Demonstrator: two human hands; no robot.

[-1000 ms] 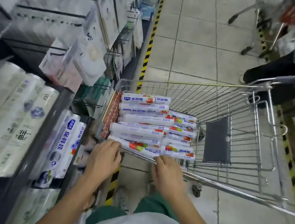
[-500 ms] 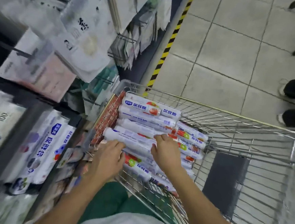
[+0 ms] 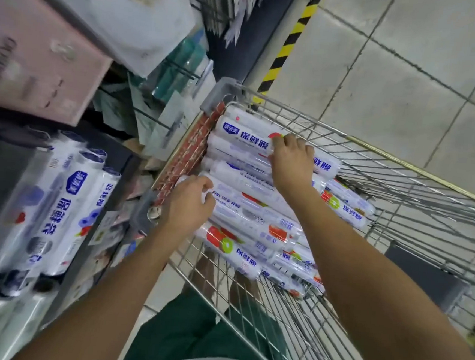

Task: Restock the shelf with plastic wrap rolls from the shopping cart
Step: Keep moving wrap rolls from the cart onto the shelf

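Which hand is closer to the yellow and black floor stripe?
Right. The right hand grips the top roll at the cart's far end, closest to the floor stripe; the left hand grips a lower roll, nearer the person.

There is one wire cart (image 3: 403, 153), and I count at least ten plastic wrap rolls (image 3: 245, 135) in it (they are stacked, so the lower ones can't be tallied). Two hands are over them, a left hand (image 3: 189, 201) and a right hand (image 3: 291, 161). Three blue-labelled rolls (image 3: 66, 209) lie to the cart's left.

Both forearms reach forward. The left hand (image 3: 190, 201) curls round the near roll (image 3: 248, 195) at its end; the right hand (image 3: 291, 162), farther ahead, clasps the top roll (image 3: 245, 136).
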